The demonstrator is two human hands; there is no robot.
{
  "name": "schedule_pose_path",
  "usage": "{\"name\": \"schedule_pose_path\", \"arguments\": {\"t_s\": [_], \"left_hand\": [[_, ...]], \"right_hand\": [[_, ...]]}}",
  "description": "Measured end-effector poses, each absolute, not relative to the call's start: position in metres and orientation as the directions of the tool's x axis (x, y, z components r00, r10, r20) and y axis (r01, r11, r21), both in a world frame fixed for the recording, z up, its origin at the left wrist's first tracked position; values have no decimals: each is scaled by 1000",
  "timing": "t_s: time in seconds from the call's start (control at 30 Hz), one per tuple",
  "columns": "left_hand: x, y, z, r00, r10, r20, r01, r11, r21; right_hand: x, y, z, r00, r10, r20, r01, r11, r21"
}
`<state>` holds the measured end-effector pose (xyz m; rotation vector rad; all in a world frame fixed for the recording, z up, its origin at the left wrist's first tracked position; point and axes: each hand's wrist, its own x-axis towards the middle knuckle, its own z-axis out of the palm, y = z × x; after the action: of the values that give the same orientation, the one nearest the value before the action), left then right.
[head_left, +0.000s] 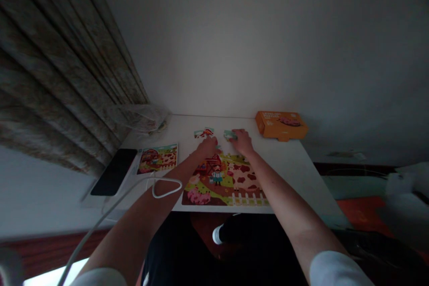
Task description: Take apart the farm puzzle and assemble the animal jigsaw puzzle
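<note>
A farm jigsaw puzzle (217, 187) lies on the white table in front of me, its lower part joined, with a farmer, a spotted cow, pigs and a white fence. My left hand (208, 145) is above the barn, fingers drawn together at the lower edge of a loose puzzle piece (203, 133) with red and white on it. My right hand (242, 142) has its fingers closed around the right side of a greenish puzzle piece (229, 135) near the puzzle's upper edge. Both hands hide parts of the pieces.
An orange puzzle box (282, 125) stands at the back right. A reference picture (157, 159) and a black phone (114, 172) lie on the left. A white cable (134, 184) loops over my left forearm. A clear plastic bag (140, 118) sits by the curtain (60, 71).
</note>
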<state>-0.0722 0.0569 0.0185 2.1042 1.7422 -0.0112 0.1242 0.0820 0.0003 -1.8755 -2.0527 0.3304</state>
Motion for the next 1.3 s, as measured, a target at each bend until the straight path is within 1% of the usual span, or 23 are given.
{"name": "schedule_pose_path", "arguments": {"t_s": [0.07,0.17,0.33,0.47,0.53,0.6,0.7,0.9,1.03,1.13,1.3], "left_hand": [[-73,60,17,228,949,-220,935,-150,321],[-77,65,18,238,962,-136,924,-180,338],[-86,69,25,228,972,-55,933,-202,298],[-94,48,31,256,966,30,932,-255,256],[-96,26,30,306,952,23,923,-302,236],[-96,1,26,366,931,-13,907,-353,229],[-92,-29,17,431,902,-1,884,-422,199],[-84,-35,10,395,918,44,913,-398,89],[-80,-29,13,403,912,76,914,-405,19],[-78,-28,12,413,908,63,909,-416,30],[-77,-25,8,393,919,28,914,-393,96]], "right_hand": [[123,72,1,-61,989,132,937,102,-335],[126,52,2,-122,980,156,935,166,-313],[144,11,-1,-247,953,175,917,288,-275],[161,-21,-11,-289,937,194,908,333,-254],[165,-32,-15,-301,936,182,913,338,-227],[167,-39,-15,-309,936,168,919,340,-202],[165,-42,-10,-322,932,169,920,350,-178],[159,-30,-2,-324,928,185,930,348,-119],[158,-20,-4,-353,914,201,917,381,-120],[159,-16,-5,-369,907,204,910,397,-120],[161,-15,-6,-385,898,211,901,416,-124]]}}
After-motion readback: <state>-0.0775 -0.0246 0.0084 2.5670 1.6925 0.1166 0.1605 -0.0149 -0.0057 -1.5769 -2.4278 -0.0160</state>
